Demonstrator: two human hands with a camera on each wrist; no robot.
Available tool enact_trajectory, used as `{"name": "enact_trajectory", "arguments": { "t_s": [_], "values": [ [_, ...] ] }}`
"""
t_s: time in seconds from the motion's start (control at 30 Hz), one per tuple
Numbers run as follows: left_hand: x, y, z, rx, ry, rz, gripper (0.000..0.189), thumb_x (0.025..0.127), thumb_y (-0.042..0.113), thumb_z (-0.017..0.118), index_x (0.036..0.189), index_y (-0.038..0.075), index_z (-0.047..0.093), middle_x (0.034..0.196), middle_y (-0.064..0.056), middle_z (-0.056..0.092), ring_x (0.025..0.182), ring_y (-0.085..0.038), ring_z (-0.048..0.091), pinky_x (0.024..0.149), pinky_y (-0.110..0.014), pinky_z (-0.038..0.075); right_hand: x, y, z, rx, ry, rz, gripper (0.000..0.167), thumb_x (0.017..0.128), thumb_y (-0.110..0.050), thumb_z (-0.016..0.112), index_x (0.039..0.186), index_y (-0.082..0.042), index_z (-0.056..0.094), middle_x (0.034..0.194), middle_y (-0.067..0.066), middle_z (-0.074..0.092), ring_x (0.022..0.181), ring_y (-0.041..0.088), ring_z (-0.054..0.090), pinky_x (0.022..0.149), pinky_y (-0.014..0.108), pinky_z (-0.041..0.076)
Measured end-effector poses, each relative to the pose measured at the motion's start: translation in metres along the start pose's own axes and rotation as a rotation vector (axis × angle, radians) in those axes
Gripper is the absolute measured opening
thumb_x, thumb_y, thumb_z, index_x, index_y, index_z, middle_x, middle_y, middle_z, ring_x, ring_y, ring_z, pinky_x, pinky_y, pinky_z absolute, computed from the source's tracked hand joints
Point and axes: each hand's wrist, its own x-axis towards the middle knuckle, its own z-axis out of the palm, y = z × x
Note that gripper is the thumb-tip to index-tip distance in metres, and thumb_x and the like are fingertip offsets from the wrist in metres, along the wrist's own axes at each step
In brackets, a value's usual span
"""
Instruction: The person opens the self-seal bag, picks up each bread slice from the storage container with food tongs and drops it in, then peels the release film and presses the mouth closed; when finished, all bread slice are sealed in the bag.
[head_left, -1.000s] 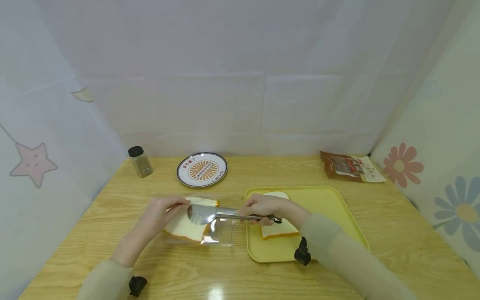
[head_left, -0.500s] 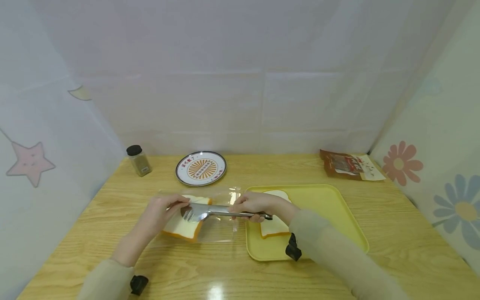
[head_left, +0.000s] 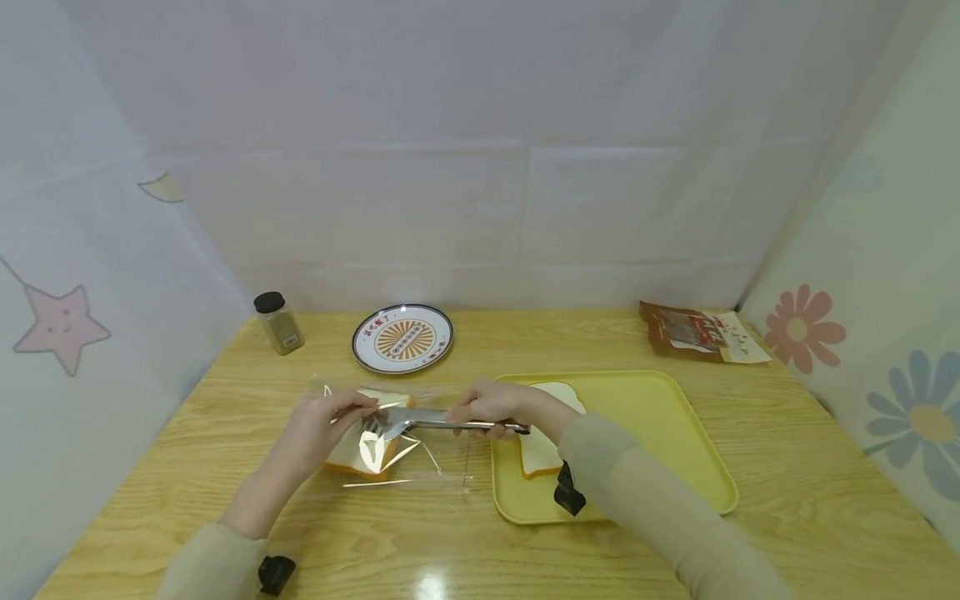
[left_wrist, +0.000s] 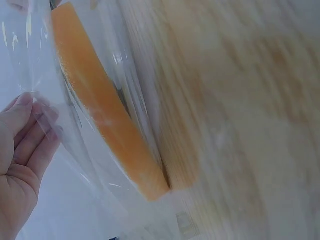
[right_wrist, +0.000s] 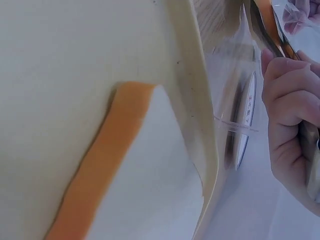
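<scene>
In the head view my right hand (head_left: 491, 408) grips the handles of metal tongs (head_left: 427, 418), which point left. Their head lies around a bread slice (head_left: 348, 457) with an orange crust, inside a clear plastic bag (head_left: 442, 467). My left hand (head_left: 318, 425) pinches the bag's film between thumb and fingers, as the left wrist view shows; there the slice (left_wrist: 102, 100) appears edge-on through the film. A second bread slice (head_left: 540, 454) lies on a yellow tray (head_left: 652, 450), partly hidden by my right forearm. The right wrist view shows that slice (right_wrist: 150, 165) close up.
A round patterned plate (head_left: 403, 337) is behind the bag. At the back left stands a jar (head_left: 279, 323) with a black lid. A brown and white food packet (head_left: 701, 333) lies at the back right. Fabric walls border the table (head_left: 375, 550).
My right hand and the tongs have shifted left, with the tong head farther over the bagged slice. The bag's film has creased and shifted. My left hand has barely moved.
</scene>
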Motion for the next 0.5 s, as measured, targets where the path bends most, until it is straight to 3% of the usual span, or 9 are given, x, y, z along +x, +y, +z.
{"name": "enact_trajectory", "arguments": {
  "t_s": [0.17,0.5],
  "values": [
    [0.000,0.001,-0.001,0.023,0.003,-0.005,0.017,0.072,-0.004,0.075,0.083,0.009,0.073,0.078,-0.001,0.074,0.060,-0.002,0.059,0.054,-0.008,0.044,0.002,-0.005,0.000,-0.038,0.003,-0.006,0.039,0.096,-0.031,0.053,0.101,0.005,0.066,0.052,0.000,0.046,0.035,0.007,0.030,0.034,0.021,0.030],
    [-0.001,0.000,-0.002,0.073,-0.005,-0.005,0.016,0.072,-0.004,0.075,0.083,0.007,0.072,0.078,-0.002,0.073,0.063,-0.009,0.066,0.054,-0.021,0.053,-0.001,-0.012,0.001,-0.050,0.002,0.015,0.039,0.097,-0.029,0.052,0.100,0.008,0.064,0.052,0.001,0.046,0.035,0.007,0.029,0.034,0.022,0.030]
  ]
}}
